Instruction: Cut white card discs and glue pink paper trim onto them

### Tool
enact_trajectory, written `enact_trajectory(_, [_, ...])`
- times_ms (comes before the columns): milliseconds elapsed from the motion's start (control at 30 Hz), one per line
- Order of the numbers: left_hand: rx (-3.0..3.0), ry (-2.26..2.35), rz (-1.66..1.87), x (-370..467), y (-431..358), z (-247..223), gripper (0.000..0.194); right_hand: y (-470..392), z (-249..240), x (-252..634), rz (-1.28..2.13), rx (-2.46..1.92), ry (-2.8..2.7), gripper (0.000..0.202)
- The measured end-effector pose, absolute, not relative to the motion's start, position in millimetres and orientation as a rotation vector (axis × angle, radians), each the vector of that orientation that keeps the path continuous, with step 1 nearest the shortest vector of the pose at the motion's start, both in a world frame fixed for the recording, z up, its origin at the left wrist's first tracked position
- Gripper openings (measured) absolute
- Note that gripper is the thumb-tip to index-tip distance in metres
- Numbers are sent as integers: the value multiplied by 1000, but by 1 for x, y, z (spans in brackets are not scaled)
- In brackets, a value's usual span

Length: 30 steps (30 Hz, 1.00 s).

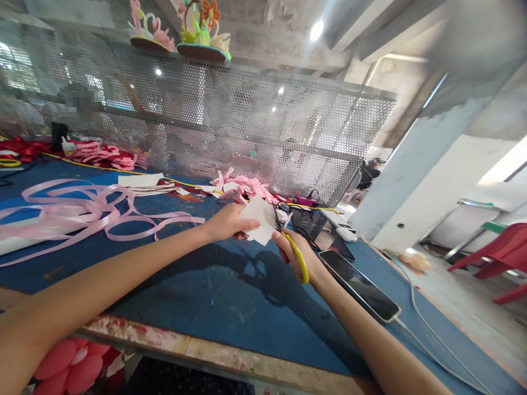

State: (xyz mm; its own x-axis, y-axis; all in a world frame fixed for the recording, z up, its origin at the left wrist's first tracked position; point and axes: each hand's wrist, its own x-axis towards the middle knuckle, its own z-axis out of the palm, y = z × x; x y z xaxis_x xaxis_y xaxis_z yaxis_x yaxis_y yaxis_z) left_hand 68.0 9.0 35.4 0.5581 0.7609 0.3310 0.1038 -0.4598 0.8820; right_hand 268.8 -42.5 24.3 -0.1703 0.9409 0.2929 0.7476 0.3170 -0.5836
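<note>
Head view: The left hand [230,222] holds a piece of white paper [257,219] above the worktop [218,299]. Its fingers are clamped on the paper, with the thumb lying across the near face. The right hand [295,252] grips a pair of scissors [302,262] by the yellow handles, with the fingers closed around them. The dark blades are at the right edge of the paper; their opening angle cannot be determined.

Loops of pink ribbon [117,219] lie on the worktop to the left of the left hand. A stack of white sheets [142,181] is located behind the ribbon. A pile of pink pieces [249,188] lies beyond the paper, in front of an upright perforated panel [230,115]. A phone [360,285] lies screen up near the right forearm, with a white cable [424,337] connected at its near end. A dark flat item [325,233] lies behind the phone. A red chair [500,252] stands on the floor at far right.
</note>
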Motion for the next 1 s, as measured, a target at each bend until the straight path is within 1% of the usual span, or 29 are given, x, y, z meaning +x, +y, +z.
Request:
enact_trajectory(133, [1949, 707, 908, 66, 9, 37, 24, -43, 21, 268, 462, -1418, -1963, 51])
enact_trajectory(433, [1975, 659, 880, 65, 14, 37, 31, -43, 16, 267, 412, -1414, -1951, 51])
enact_trajectory(533, [1974, 670, 867, 64, 14, 38, 31, -45, 19, 266, 339, -1437, -1987, 52])
enact_trajectory(733, [1978, 628, 764, 57, 15, 44, 28, -49, 31, 266, 44, -1545, -2130, 51])
enact_trajectory(833, [2014, 617, 723, 53, 17, 48, 24, -49, 33, 266, -4, -1553, -2166, 51])
enact_trajectory(1000, [2063, 625, 673, 45, 25, 51, 27, -50, 32, 265, -18, -1582, -2202, 51])
